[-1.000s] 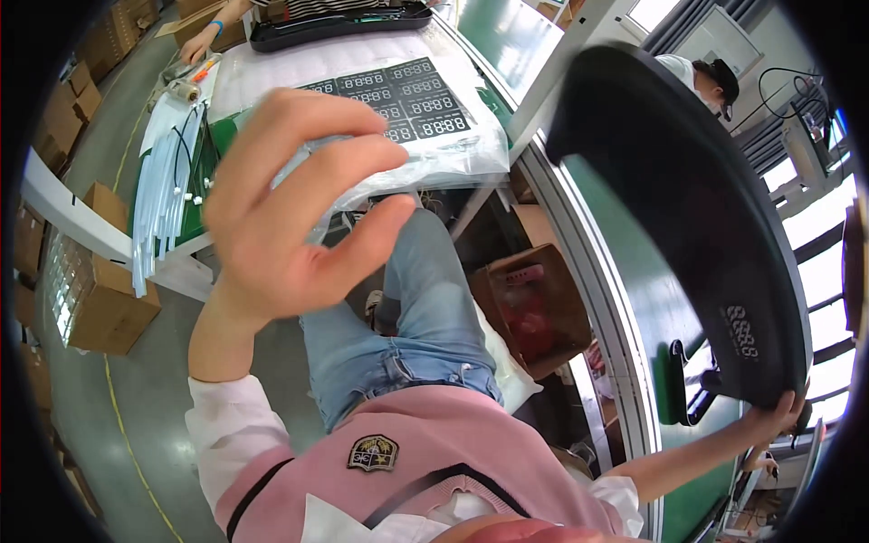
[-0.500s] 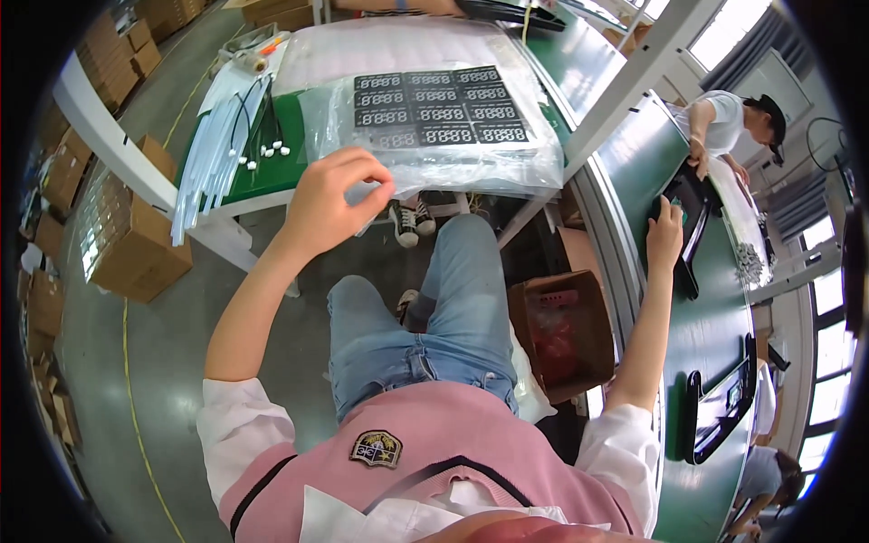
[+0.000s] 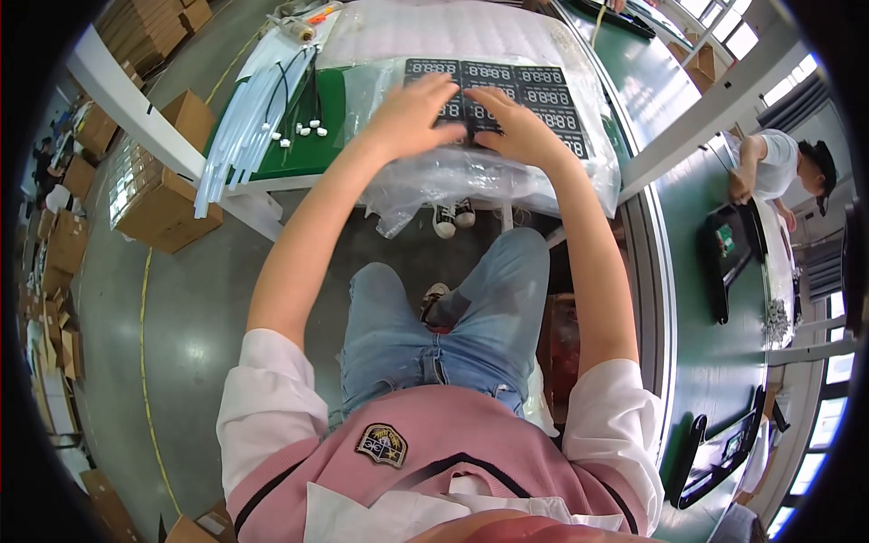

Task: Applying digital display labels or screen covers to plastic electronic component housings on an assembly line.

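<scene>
A black panel of several small display modules [image 3: 534, 90] lies on a clear plastic sheet [image 3: 471, 172] on the green table [image 3: 299, 154]. My left hand [image 3: 412, 113] rests flat on the panel's left half, fingers spread. My right hand [image 3: 518, 127] lies palm down just beside it on the middle of the panel, fingertips almost meeting the left hand's. Neither hand grips anything. The plastic sheet hangs over the table's near edge above my knees.
White tubes and cables [image 3: 258, 118] lie at the table's left. Cardboard boxes [image 3: 163, 199] stand on the floor to the left. A green conveyor [image 3: 715, 353] with black frames [image 3: 724, 262] runs on the right, where another person [image 3: 778, 163] works.
My right hand has come back from the conveyor on the right onto the panel. My left hand has slid forward from the plastic's near edge onto the panel.
</scene>
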Demonstrator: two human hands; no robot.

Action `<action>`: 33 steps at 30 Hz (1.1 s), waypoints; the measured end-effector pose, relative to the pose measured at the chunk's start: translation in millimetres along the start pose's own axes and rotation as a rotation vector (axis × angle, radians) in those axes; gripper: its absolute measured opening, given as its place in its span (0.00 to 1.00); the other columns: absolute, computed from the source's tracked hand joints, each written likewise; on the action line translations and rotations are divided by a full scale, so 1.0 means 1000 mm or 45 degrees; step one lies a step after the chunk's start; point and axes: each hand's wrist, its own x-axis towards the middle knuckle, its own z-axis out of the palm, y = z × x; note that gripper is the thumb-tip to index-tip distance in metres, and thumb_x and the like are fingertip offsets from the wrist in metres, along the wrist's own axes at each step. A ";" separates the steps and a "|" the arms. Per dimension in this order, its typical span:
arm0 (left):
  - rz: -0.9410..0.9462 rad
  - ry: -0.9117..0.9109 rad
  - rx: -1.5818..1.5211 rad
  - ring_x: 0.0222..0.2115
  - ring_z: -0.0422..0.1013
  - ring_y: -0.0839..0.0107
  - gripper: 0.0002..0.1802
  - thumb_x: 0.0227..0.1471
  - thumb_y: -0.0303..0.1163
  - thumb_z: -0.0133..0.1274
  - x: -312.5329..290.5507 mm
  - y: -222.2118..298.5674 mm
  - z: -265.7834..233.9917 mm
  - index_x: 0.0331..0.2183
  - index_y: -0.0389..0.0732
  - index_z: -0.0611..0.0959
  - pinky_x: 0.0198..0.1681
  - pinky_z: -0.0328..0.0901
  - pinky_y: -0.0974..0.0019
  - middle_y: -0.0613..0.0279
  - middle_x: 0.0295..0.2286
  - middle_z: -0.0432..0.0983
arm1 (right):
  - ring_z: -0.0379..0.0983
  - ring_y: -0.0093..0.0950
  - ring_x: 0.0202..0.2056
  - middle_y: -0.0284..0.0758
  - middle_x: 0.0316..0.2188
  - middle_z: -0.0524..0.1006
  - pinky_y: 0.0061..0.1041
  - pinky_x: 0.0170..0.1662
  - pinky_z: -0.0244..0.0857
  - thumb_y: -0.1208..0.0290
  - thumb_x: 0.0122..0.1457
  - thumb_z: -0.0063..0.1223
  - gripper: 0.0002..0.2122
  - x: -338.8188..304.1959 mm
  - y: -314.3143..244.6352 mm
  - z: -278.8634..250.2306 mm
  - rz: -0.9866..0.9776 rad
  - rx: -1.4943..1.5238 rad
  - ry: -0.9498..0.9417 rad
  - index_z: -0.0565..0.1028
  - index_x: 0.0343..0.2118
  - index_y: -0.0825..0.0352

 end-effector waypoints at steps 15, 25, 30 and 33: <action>-0.442 -0.545 -0.305 0.55 0.65 0.59 0.33 0.47 0.58 0.58 -0.008 -0.005 0.005 0.49 0.45 0.79 0.60 0.57 0.57 0.59 0.52 0.73 | 0.75 0.37 0.41 0.38 0.39 0.78 0.31 0.44 0.69 0.76 0.52 0.58 0.09 0.014 -0.004 -0.004 -0.197 -0.183 -0.033 0.78 0.37 0.68; -0.132 -0.422 -0.318 0.56 0.64 0.54 0.30 0.54 0.52 0.54 -0.016 -0.012 0.021 0.50 0.39 0.75 0.57 0.57 0.54 0.51 0.53 0.69 | 0.76 0.32 0.41 0.39 0.40 0.77 0.30 0.47 0.67 0.74 0.53 0.62 0.17 -0.208 -0.055 -0.165 0.460 -0.712 1.287 0.77 0.47 0.64; -0.124 -0.542 -0.338 0.54 0.66 0.54 0.22 0.57 0.41 0.55 -0.001 -0.013 0.001 0.48 0.36 0.77 0.58 0.58 0.59 0.48 0.53 0.70 | 0.76 0.36 0.38 0.40 0.38 0.77 0.35 0.52 0.63 0.59 0.52 0.64 0.32 -0.402 -0.141 -0.191 1.161 -1.668 0.946 0.65 0.61 0.57; -0.027 -0.396 -0.283 0.52 0.69 0.57 0.18 0.56 0.35 0.55 0.019 0.009 -0.022 0.45 0.35 0.78 0.56 0.60 0.61 0.50 0.49 0.73 | 0.76 0.36 0.36 0.38 0.34 0.77 0.35 0.51 0.62 0.56 0.50 0.65 0.37 -0.492 -0.187 -0.202 1.524 -1.812 0.730 0.63 0.63 0.55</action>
